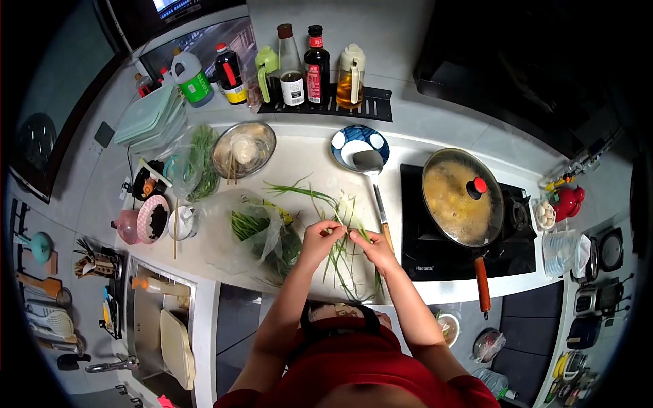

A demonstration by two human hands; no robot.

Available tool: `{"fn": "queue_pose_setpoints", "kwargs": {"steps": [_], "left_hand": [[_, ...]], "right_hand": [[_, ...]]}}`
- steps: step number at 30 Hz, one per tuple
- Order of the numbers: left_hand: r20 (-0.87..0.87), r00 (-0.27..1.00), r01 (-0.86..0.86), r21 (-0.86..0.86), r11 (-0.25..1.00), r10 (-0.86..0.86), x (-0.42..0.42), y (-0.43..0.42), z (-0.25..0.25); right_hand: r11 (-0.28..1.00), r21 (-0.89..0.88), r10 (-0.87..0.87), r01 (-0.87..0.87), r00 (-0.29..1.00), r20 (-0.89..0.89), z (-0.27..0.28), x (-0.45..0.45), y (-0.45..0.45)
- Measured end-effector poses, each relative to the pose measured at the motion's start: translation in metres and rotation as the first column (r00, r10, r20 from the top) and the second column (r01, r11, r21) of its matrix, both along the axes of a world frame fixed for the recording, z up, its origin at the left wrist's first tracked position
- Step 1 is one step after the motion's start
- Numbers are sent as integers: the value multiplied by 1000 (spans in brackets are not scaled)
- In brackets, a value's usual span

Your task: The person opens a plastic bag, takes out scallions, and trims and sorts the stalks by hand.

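Note:
Over the pale counter [286, 173], my left hand [324, 239] and my right hand [373, 249] meet with fingertips pinched close together on a thin green scallion [365, 234]. More loose scallions [340, 265] are strewn on the counter beneath and behind both hands, some with white ends pointing away from me. Just left of my left hand lies a clear plastic bag [231, 238] with green stalks inside. A spatula [377, 197] with a wooden handle rests to the right, its metal head on a blue-patterned bowl [354, 139].
A covered pan [462, 197] with yellowish food sits on the black stove [435, 266] at right, its handle [481, 279] sticking out toward me. A metal bowl [262, 136] stands behind the bag. Bottles [316, 68] line the back rack. The sink [146, 326] is at lower left.

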State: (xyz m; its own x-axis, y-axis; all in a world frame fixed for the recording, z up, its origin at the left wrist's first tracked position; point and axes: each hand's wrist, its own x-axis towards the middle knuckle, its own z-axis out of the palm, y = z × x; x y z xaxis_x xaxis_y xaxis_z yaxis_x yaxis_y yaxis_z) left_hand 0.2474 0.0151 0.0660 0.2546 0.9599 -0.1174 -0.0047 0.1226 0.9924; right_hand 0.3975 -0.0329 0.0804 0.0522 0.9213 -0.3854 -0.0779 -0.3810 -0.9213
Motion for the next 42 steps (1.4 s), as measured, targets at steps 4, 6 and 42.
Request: {"fn": "queue_pose_setpoints", "kwargs": {"steps": [4, 6, 42], "left_hand": [[-41, 999, 6, 28, 1000, -5, -1, 0, -7], [-43, 999, 11, 14, 1000, -11, 0, -1, -5], [-407, 902, 76, 478, 875, 144, -7, 7, -16]], "right_hand": [[978, 210, -3, 15, 998, -57, -14, 1, 2], [982, 191, 25, -10, 997, -78, -15, 0, 1], [981, -188, -23, -55, 921, -388, -7, 7, 5]]}}
